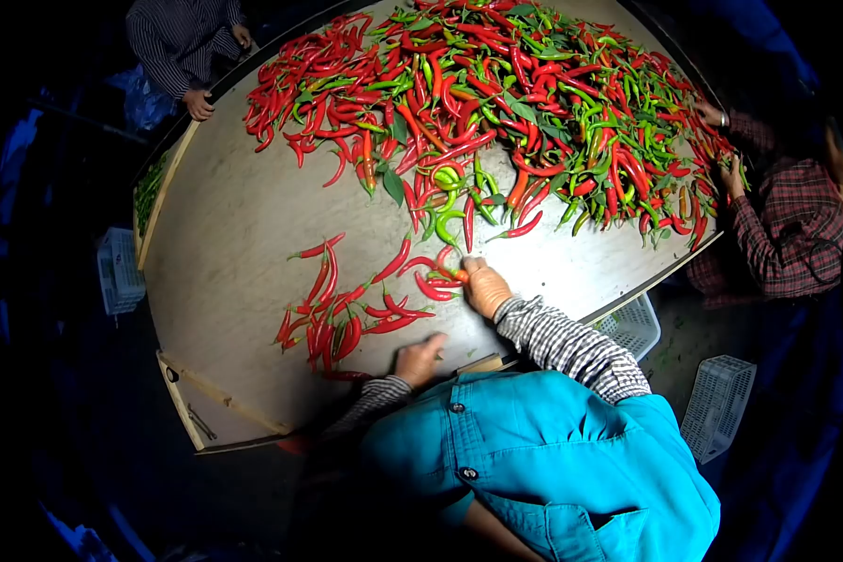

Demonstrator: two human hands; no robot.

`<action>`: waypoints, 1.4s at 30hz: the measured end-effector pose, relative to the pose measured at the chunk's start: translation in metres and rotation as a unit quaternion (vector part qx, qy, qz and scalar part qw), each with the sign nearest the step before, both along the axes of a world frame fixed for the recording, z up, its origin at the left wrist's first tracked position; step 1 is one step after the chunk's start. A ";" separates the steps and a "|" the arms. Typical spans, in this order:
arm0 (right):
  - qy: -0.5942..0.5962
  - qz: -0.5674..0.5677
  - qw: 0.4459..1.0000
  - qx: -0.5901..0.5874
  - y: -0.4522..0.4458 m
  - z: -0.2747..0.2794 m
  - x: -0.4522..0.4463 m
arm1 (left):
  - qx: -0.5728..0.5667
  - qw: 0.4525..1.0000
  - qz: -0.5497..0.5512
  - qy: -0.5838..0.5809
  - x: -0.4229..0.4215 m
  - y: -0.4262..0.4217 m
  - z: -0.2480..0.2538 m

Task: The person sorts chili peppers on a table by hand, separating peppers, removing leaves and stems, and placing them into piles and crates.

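My right hand (485, 287) reaches over the table, its fingers closed on a red chili pepper (458, 275) at the near edge of a few loose ones. Closer to my body, my left hand (421, 362) is curled low over the tabletop; whatever its fingers hold is too small to make out. Left of it lies a loose group of red chili peppers (326, 330). Just beyond my right hand are curved green chili peppers (447, 225). Behind them spreads a large heap of mixed red and green chili peppers (534, 103) with leaves among them.
The wide table (206, 206) has wooden edge strips (167, 197). A person in a striped top (173, 42) stands far left; another in a plaid shirt (796, 220) has both hands at the heap's right. White crates (635, 326) (718, 406) and a left crate (120, 270) stand below.
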State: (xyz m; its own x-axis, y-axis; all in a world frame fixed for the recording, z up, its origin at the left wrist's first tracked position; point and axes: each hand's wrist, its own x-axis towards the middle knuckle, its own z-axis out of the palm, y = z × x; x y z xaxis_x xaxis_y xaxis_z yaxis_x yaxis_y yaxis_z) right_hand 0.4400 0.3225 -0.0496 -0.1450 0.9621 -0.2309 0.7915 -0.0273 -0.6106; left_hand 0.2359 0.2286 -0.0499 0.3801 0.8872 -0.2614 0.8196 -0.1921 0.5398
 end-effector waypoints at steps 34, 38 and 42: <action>0.254 -0.097 0.960 0.072 0.050 0.031 0.078 | -0.128 0.983 0.128 -0.026 -0.007 0.065 -0.015; 0.509 -0.228 0.830 -0.020 0.062 0.075 0.096 | -0.110 0.986 0.121 -0.037 -0.008 0.065 -0.015; 0.672 -0.262 0.692 0.002 0.067 0.070 0.120 | -0.137 0.983 0.117 -0.025 -0.008 0.067 -0.009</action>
State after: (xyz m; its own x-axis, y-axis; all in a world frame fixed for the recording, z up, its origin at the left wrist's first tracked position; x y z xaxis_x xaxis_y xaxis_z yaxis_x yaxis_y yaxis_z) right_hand 0.5598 0.3898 0.0200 0.1430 0.9640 -0.2242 -0.6110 -0.0922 -0.7862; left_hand 0.2278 0.2960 -0.0594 0.1930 0.8507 -0.4889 0.7956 0.1559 0.5854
